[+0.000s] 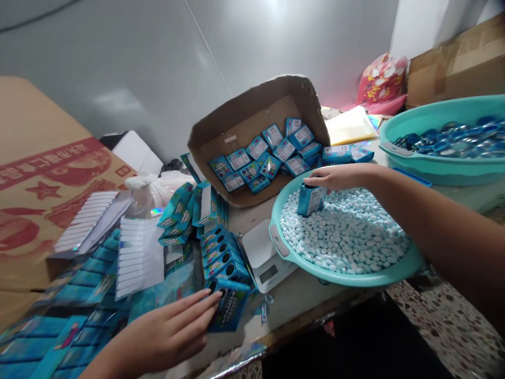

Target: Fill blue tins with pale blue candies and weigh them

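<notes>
My right hand [335, 177] grips a small blue box [310, 199] from above and holds it upright in the white candies that fill a teal basin [284, 251]. My left hand [171, 331] lies with fingers stretched out, fingertips touching the nearest open blue box [231, 302] at the end of a row of open blue boxes [223, 258]. Flat blue box blanks [51, 337] lie under and beside the left wrist.
A cardboard tray [240, 118] holds several closed blue boxes. A white digital scale [266, 260] sits between the row and the basin. A second teal basin [418, 123] with blue lids stands at the right. A large carton [35, 173] is at left. The table edge [300, 326] runs near.
</notes>
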